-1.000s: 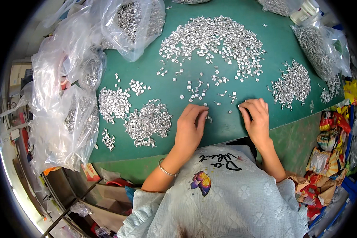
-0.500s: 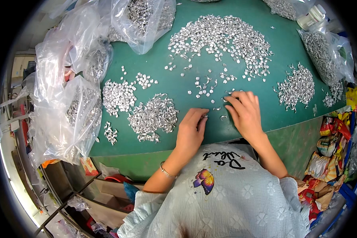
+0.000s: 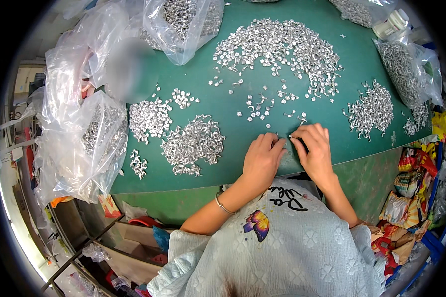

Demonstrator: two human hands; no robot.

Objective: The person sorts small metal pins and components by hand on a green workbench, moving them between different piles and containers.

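Tiny silvery metal clips [image 3: 262, 106] loosely scattered flat on the green mat, near the fingertips

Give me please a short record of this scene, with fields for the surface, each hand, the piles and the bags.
surface: green table
left hand: palm down on the table, fingertips beside the right hand
right hand: on the table, fingers bent over a small metal piece; grip unclear
large pile: small silver metal pieces, spread wide at the far side
small piles: curled pieces, flat pieces, another heap
plastic bags: clear, holding more metal pieces, at the left edge
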